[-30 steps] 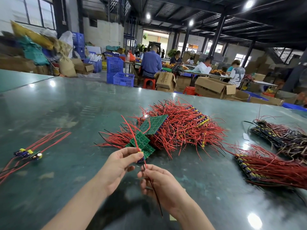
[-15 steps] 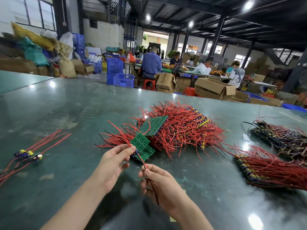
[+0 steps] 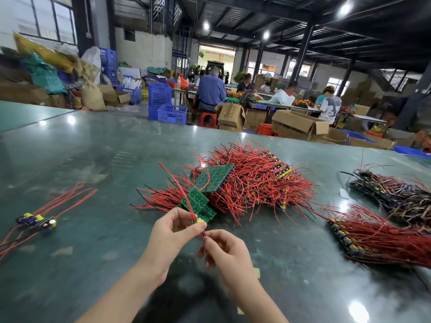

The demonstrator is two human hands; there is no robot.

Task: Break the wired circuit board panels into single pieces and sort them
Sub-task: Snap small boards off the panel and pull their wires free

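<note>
My left hand [image 3: 172, 234] pinches a small single circuit board piece [image 3: 198, 220] with a yellow part; its long red wire [image 3: 177, 185] rises up and to the left. Touching it from the right, my right hand [image 3: 224, 250] grips the piece's lower wire end [image 3: 204, 233]. Just behind my hands lies a big pile of wired panels [image 3: 251, 183] with red and black wires and green boards [image 3: 213, 177] face up. Separated single pieces [image 3: 37, 220] with red wires lie at the far left of the table.
Two more bundles of wired panels lie on the right, one red [image 3: 377, 238] and one darker [image 3: 396, 192]. The dark green table [image 3: 93, 159] is wide. Beyond its far edge are cardboard boxes [image 3: 298, 124], blue crates [image 3: 170, 113] and seated people [image 3: 210, 92].
My hands have drawn closer together and lifted slightly. The red wire now stands higher, and the black wire that hung below my right hand is no longer visible.
</note>
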